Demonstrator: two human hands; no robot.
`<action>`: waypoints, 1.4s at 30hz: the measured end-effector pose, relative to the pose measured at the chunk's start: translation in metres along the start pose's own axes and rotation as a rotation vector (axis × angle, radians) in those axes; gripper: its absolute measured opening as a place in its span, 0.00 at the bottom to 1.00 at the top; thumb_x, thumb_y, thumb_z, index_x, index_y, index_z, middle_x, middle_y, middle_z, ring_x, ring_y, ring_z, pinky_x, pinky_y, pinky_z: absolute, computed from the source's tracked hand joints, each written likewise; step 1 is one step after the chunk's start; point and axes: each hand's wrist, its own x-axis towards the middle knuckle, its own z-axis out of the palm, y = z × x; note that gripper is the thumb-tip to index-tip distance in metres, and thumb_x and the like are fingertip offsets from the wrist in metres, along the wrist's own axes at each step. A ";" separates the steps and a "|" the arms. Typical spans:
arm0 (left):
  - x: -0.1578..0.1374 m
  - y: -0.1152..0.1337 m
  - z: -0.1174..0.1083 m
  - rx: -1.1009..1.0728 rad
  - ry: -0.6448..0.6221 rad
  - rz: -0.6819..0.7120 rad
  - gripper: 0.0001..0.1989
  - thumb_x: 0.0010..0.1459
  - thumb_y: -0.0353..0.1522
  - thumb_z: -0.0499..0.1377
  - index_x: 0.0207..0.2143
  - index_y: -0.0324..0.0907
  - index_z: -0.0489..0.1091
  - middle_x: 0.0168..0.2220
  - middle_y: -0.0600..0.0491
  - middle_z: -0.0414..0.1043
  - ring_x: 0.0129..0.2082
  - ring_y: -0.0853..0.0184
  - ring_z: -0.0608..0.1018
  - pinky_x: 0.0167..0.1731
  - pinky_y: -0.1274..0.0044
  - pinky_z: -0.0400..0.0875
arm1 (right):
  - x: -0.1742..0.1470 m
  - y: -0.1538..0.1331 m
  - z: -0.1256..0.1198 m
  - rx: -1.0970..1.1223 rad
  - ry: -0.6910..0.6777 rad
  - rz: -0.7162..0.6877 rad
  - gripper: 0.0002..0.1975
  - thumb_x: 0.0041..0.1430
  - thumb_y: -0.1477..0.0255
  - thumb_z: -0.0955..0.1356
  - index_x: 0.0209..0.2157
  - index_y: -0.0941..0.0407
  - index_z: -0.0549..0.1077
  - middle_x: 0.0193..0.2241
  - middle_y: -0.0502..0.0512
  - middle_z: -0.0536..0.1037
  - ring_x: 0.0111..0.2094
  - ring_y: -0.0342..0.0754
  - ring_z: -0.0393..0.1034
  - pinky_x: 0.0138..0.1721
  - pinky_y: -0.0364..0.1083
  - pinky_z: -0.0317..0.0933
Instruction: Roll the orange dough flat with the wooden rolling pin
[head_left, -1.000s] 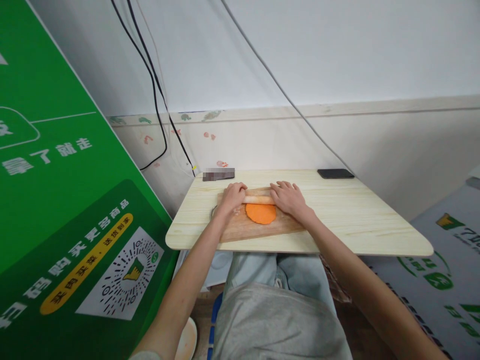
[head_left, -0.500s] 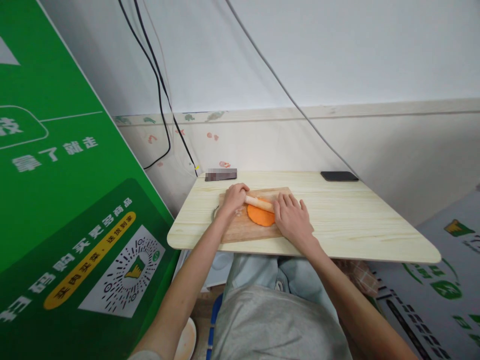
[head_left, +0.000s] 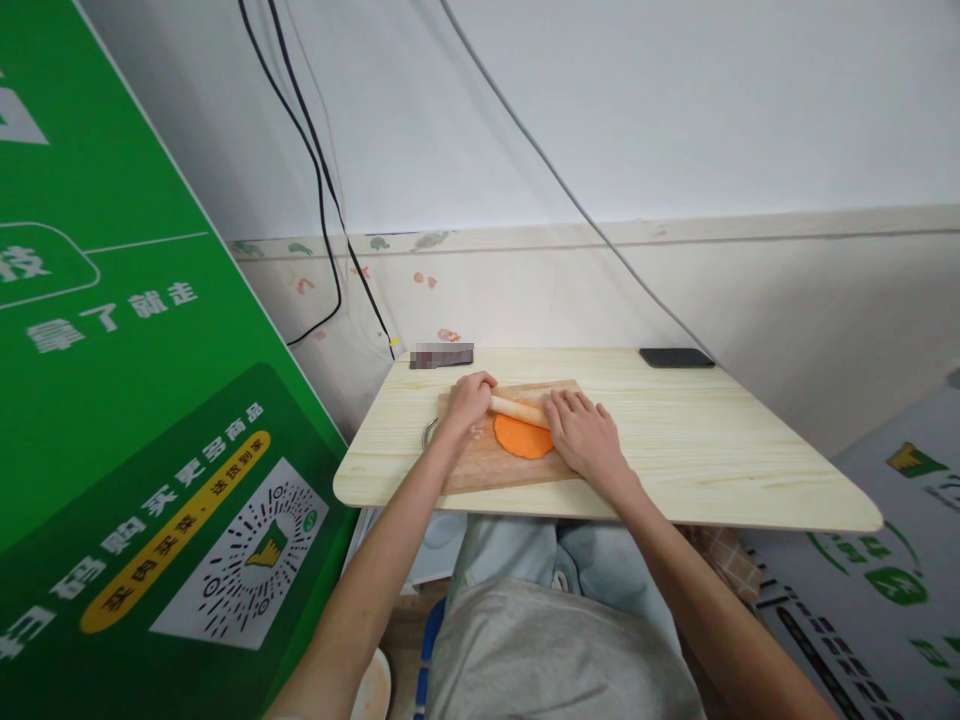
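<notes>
While partly under roller [head_left: 520, 410], orange dough [head_left: 523, 438] beside right grip [head_left: 583, 432]

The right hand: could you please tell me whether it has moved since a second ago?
Yes. Judged against the table, the right hand has moved toward the near edge, and the far right corner of the cutting board is now uncovered.

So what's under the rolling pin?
A flat orange sheet, on a wooden board. The sheet's near part shows; the strip right beneath the rolling pin is covered, so I can't see it.
</notes>
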 end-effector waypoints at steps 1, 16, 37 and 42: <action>0.000 0.000 0.000 0.004 -0.001 -0.003 0.20 0.62 0.23 0.52 0.41 0.44 0.84 0.47 0.49 0.86 0.51 0.60 0.83 0.57 0.71 0.73 | 0.004 0.002 -0.001 -0.002 -0.015 0.003 0.29 0.81 0.63 0.49 0.67 0.55 0.71 0.66 0.64 0.75 0.67 0.59 0.64 0.64 0.60 0.59; 0.015 -0.001 0.004 0.021 -0.031 0.099 0.14 0.67 0.28 0.56 0.39 0.43 0.83 0.42 0.48 0.86 0.45 0.61 0.84 0.50 0.73 0.75 | 0.060 0.028 0.006 0.041 -0.204 0.021 0.30 0.79 0.59 0.52 0.73 0.53 0.64 0.69 0.67 0.71 0.68 0.65 0.63 0.62 0.65 0.62; 0.034 -0.002 0.006 0.014 -0.060 0.152 0.15 0.63 0.25 0.57 0.39 0.42 0.84 0.41 0.47 0.86 0.45 0.59 0.84 0.53 0.71 0.76 | 0.058 0.022 0.001 -0.020 0.029 0.019 0.24 0.78 0.65 0.56 0.51 0.59 0.81 0.51 0.67 0.83 0.55 0.59 0.73 0.54 0.53 0.61; 0.031 -0.007 0.005 -0.038 -0.062 0.157 0.16 0.61 0.24 0.56 0.39 0.42 0.85 0.42 0.48 0.86 0.45 0.59 0.84 0.53 0.71 0.76 | 0.062 0.027 0.007 -0.008 0.070 -0.045 0.22 0.78 0.67 0.58 0.46 0.58 0.82 0.49 0.65 0.85 0.52 0.58 0.74 0.51 0.52 0.59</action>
